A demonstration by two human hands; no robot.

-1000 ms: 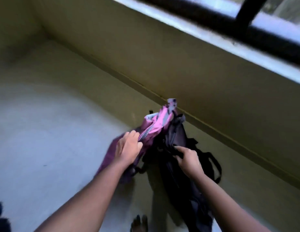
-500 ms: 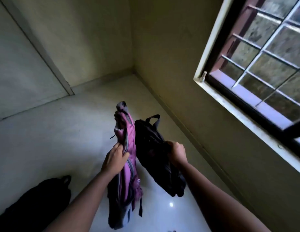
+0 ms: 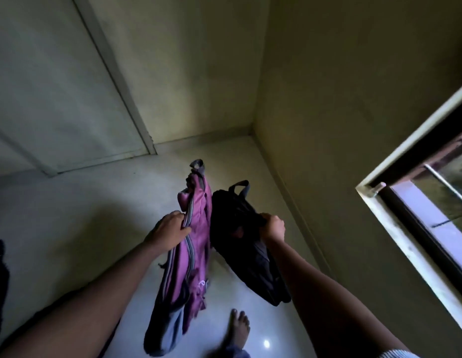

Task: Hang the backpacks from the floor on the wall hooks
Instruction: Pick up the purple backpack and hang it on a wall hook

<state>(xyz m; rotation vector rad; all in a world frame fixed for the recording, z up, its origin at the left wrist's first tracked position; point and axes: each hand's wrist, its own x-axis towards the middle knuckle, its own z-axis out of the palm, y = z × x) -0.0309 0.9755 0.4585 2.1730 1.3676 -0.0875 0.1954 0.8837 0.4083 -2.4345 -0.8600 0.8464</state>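
Clenched round the zippered edge of the purple backpack [image 3: 191, 254], the left hand [image 3: 170, 229] holds it clear of the floor [image 3: 95, 202] below, just beside the black backpack [image 3: 240, 236] bunched in the right hand [image 3: 272, 227], both carry loops [image 3: 197, 165] standing free beyond the grips, likely ready for hooks, none in view.
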